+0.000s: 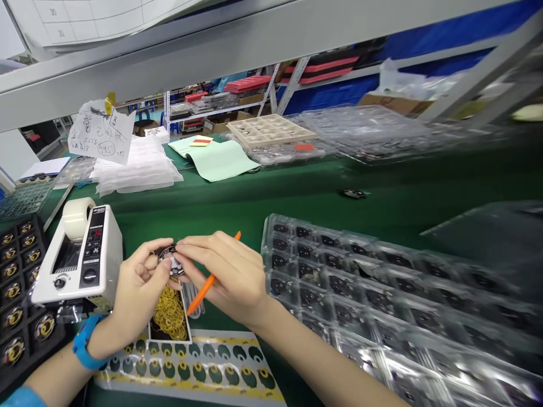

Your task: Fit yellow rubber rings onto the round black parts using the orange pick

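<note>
My left hand (138, 288) holds a small round dark part (171, 261) with a shiny face, thumb pressed on it. My right hand (231, 277) touches the same part with its fingertips from above and also carries an orange pen-like tool (202, 291) that pokes out between the fingers. Just below the part lies a small black tray of yellow rings (169, 314). A sheet of round dark and yellow stickers (199, 367) lies under my wrists on the green table.
A white tape dispenser (78, 257) stands left of my hands. A black tray of gold-ringed parts (17, 294) sits at far left. Clear blister trays with dark parts (382, 299) fill the right. Stacked bags, green paper and more trays lie behind.
</note>
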Motion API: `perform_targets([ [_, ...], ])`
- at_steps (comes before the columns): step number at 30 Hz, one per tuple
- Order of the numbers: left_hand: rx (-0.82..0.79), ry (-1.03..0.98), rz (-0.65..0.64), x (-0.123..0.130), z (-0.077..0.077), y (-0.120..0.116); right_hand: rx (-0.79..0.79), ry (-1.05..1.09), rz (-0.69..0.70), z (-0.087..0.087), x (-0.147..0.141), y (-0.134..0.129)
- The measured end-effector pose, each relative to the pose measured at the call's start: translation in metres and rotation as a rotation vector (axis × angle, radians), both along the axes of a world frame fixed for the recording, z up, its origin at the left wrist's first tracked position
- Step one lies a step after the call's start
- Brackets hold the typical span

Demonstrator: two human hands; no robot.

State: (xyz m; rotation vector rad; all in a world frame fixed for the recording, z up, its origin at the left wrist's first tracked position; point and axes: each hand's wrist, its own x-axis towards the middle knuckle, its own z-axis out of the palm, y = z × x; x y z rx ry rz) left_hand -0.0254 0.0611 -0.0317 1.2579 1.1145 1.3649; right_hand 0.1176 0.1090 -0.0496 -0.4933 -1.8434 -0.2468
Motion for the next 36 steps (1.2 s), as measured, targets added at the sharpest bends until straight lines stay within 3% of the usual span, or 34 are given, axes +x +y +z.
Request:
perform_targets([
  [17,0.2,0.246,0.18,0.004,-0.015,-0.007,0.079,-0.089,-0.066,-0.005,0.002,-0.003],
  [23,0.116,0.191,0.213,0.008,-0.009,-0.007,0.088,-0.072,-0.088,-0.008,-0.004,-0.002],
  [26,0.024,0.042,0.137,0.005,-0.007,-0.001,-0.082,0.004,0.028,-0.002,-0.001,-0.001],
  [29,-0.051,-0.065,0.069,-0.001,-0.006,0.006,-0.44,0.109,0.179,0.009,0.01,-0.001],
  [32,-0.081,-0.108,-0.004,-0.007,-0.005,0.01,-0.744,0.025,0.29,0.017,0.019,0.002],
  [36,-0.105,-0.101,-0.075,-0.009,-0.001,0.009,-0.785,-0.194,0.465,0.019,0.021,0.005],
])
